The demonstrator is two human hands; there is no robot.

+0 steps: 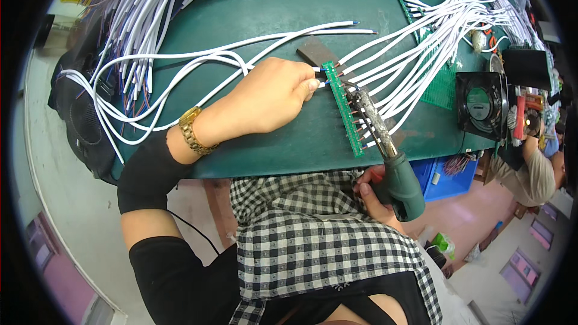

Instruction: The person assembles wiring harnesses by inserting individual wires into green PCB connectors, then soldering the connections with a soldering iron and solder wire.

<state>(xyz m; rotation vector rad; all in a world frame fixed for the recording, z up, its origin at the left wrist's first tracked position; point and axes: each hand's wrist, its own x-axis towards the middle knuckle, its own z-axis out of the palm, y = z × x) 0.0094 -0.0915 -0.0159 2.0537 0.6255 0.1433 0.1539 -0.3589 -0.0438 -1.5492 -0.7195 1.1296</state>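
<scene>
1. Pinching a white cable end between thumb and forefinger of the left hand, near the centre of the frame, close against the left edge of a narrow green circuit strip
2. Gripping a soldering gun by its dark green handle with the right hand, low and right of centre; fingers wrapped round it, some hidden behind the handle
3. Aiming the metal barrel up and leftward over the strip; impossible to tell at the tip between touching and just apart
4. Finding the strip just right of centre, set aslant, with its top end beside a dark block and a fan of white cables off its right edge toward the upper right
5. Risking, by judgement, a crooked or weak joint after any slip of the pinch, or after a tug from the loose white cables trailing to the left
6. Risking a shifted strip too, with no hand seen holding it directly and a possible pull from the cable fan
7. Risking burnt fingertips or scorched cable sheaths from a stray barrel, given thumb and forefinger so near the hot end and cables just beside it
</scene>
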